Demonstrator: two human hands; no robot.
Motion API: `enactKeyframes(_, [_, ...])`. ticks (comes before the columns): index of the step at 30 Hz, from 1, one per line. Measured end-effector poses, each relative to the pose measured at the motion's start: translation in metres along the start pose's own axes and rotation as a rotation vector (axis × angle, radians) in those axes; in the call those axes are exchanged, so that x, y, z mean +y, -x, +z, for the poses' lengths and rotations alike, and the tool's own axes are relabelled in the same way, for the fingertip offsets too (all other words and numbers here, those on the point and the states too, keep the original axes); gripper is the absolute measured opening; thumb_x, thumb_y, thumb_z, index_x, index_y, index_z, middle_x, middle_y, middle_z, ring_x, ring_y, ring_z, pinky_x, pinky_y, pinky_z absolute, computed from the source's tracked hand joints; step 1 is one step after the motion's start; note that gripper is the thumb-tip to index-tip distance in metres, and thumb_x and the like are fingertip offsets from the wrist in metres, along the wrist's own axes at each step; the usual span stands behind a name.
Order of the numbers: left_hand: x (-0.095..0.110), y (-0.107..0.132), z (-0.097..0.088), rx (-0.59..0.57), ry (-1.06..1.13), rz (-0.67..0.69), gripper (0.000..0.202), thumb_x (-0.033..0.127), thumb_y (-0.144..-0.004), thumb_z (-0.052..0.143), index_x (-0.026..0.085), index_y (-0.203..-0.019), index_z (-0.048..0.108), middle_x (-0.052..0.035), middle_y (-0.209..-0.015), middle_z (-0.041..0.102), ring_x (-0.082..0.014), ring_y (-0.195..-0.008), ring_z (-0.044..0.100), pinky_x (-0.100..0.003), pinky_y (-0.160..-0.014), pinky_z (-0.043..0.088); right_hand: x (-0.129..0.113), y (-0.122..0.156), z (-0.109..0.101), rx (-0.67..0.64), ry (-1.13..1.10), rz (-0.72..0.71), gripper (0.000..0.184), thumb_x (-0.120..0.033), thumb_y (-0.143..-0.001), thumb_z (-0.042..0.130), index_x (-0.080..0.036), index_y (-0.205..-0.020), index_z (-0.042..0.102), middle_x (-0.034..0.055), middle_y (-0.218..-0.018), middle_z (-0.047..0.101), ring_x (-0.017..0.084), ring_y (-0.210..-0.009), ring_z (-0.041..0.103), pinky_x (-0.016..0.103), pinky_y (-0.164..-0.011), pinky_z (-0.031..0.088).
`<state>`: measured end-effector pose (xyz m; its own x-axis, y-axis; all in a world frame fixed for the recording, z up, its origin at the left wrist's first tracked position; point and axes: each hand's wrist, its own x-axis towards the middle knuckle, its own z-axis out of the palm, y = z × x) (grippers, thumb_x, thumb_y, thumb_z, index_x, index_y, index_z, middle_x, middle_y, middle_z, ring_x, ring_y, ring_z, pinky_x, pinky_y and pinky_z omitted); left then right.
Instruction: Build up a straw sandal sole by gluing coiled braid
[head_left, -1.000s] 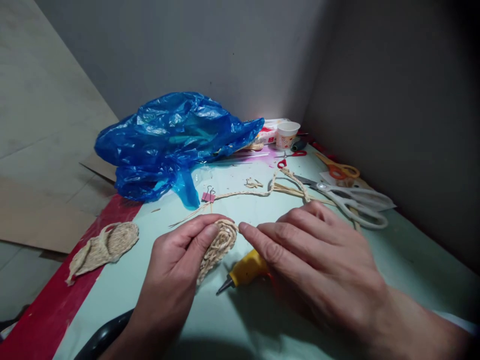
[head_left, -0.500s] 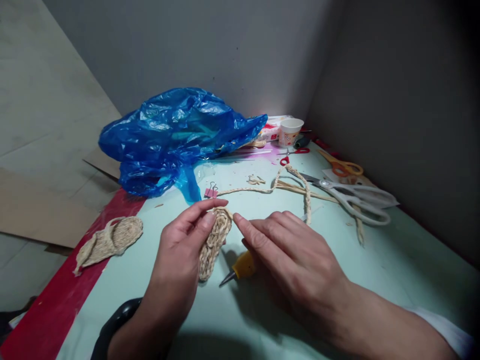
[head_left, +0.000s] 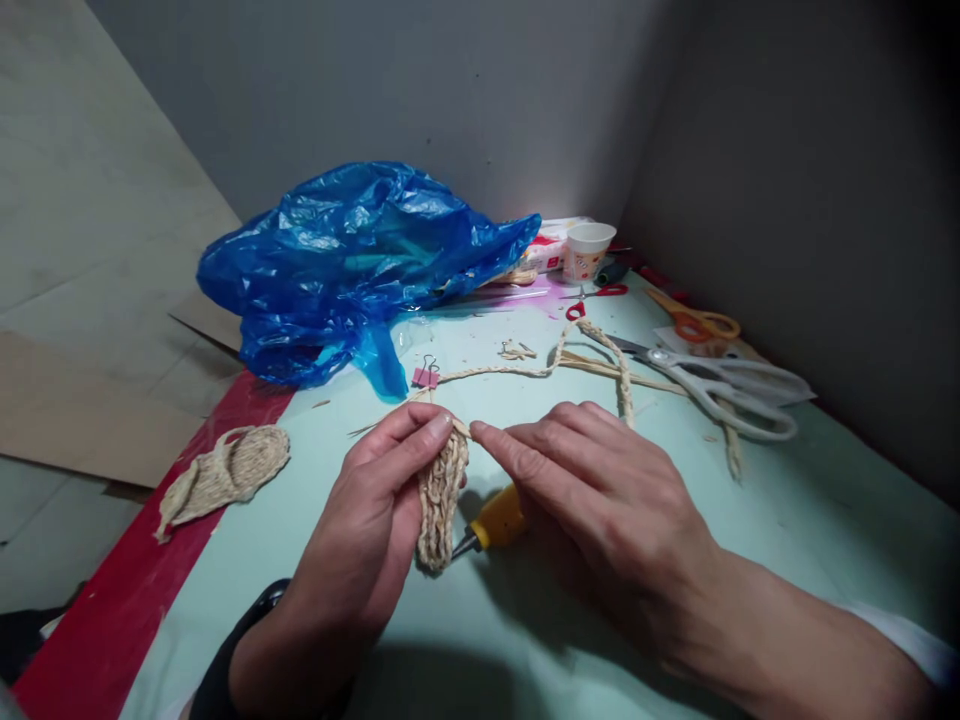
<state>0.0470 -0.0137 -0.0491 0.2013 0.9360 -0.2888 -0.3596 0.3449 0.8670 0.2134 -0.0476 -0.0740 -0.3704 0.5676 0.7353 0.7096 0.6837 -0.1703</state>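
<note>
My left hand (head_left: 386, 470) is closed on a small braided straw sole (head_left: 441, 505), with thumb and forefinger pinching its upper end. The sole hangs nearly upright, its coiled braids facing me. My right hand (head_left: 600, 490) pinches a short straw strand (head_left: 462, 428) at the sole's top right. Under the right hand juts a yellow-handled awl (head_left: 499, 516), its dark tip close to the sole's lower end; the palm side hides whether the fingers grip it. A pink binder clip (head_left: 426, 377) lies just beyond my left fingertips, at the end of a thin braided cord (head_left: 502, 370).
A small straw sandal (head_left: 232, 470) lies at left across the red table edge (head_left: 90, 640). A crumpled blue plastic bag (head_left: 360, 260) fills the back left. White-handled scissors (head_left: 720, 385), orange scissors (head_left: 694, 315), red scissors (head_left: 592, 292) and a paper cup (head_left: 589, 252) stand or lie at right.
The sole has turned more upright between my hands, and my left thumb has shifted to its top end. The awl's tip is now nearer the sole's lower end.
</note>
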Motion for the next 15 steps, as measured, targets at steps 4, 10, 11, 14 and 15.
enactKeyframes(4, [-0.0005,0.0002,0.0008,0.024,0.045,-0.026,0.011,0.012,-0.087,0.064,0.015,-0.076,0.066,-0.0036,-0.076,0.06,-0.0139,-0.074,0.056,-0.02,-0.067,0.05,0.0025,-0.0004,-0.002,-0.014,0.046,-0.002,0.027,-0.008,-0.099,0.05,-0.001,-0.119,0.067,0.0111,-0.09,0.07,0.02,-0.075,0.055,0.037,-0.064,0.04])
enactKeyframes(10, [-0.0022,0.0006,0.0026,0.035,0.118,-0.057,0.015,0.011,-0.088,0.061,0.016,-0.075,0.065,-0.0032,-0.076,0.058,-0.0131,-0.075,0.055,-0.017,-0.066,0.048,0.0017,-0.0044,-0.0014,0.006,0.136,-0.052,0.027,-0.008,-0.1,0.05,0.0,-0.116,0.069,0.0101,-0.088,0.072,0.02,-0.073,0.054,0.037,-0.062,0.035])
enactKeyframes(11, [-0.0023,0.0008,0.0031,0.041,0.119,-0.06,0.016,0.011,-0.089,0.06,0.016,-0.074,0.064,-0.0028,-0.075,0.057,-0.0128,-0.075,0.054,-0.017,-0.066,0.048,0.0006,-0.005,-0.0004,0.008,0.149,-0.061,0.027,-0.008,-0.099,0.049,0.001,-0.115,0.07,0.0104,-0.087,0.072,0.02,-0.073,0.053,0.037,-0.061,0.034])
enactKeyframes(14, [-0.0019,0.0017,0.0042,0.072,0.111,-0.064,0.019,0.011,-0.09,0.059,0.016,-0.072,0.063,-0.0019,-0.073,0.056,-0.0125,-0.073,0.053,-0.017,-0.066,0.048,-0.0032,-0.0053,0.0032,0.008,0.158,-0.052,0.027,-0.007,-0.1,0.047,0.001,-0.111,0.071,0.0108,-0.084,0.072,0.021,-0.071,0.052,0.037,-0.061,0.032])
enactKeyframes(15, [-0.0017,0.0019,0.0044,0.084,0.11,-0.059,0.019,0.011,-0.09,0.059,0.016,-0.072,0.062,-0.0017,-0.074,0.056,-0.0125,-0.073,0.053,-0.018,-0.066,0.048,-0.0044,-0.0049,0.0043,0.005,0.152,-0.045,0.028,-0.007,-0.1,0.046,0.001,-0.11,0.071,0.0108,-0.085,0.072,0.021,-0.071,0.052,0.038,-0.061,0.031])
